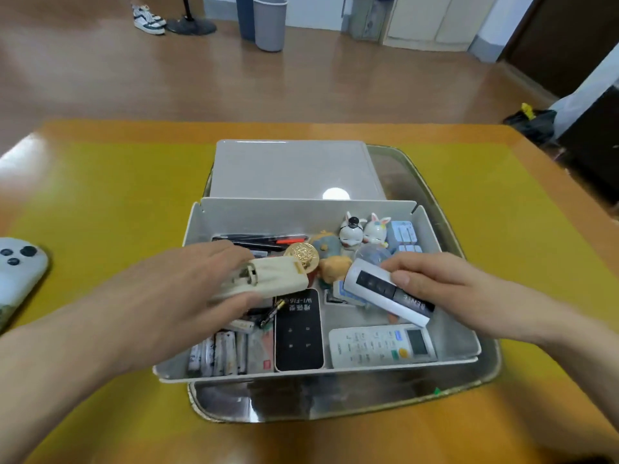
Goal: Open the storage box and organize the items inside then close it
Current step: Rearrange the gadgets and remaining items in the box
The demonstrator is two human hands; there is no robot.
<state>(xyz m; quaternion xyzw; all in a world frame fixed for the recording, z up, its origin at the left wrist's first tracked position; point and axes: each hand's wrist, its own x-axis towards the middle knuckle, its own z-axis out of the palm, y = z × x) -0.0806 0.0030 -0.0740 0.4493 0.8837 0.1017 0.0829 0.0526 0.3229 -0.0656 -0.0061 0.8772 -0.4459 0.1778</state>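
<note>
Diagonally, the right hand holds a white remote, dark end near-right.

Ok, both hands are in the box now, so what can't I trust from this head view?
- Cream pouch: left hand covers its near end; contents unseen.
- Slim white remote: right hand hides part; label blurred.
- Batteries: left forearm hides some; count unclear.
- Grey device: cut off by left edge.
- Metal tray: mostly under the storage box.

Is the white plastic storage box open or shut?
Open: the white plastic storage box shows its contents, and its flat lid lies behind it.
</note>
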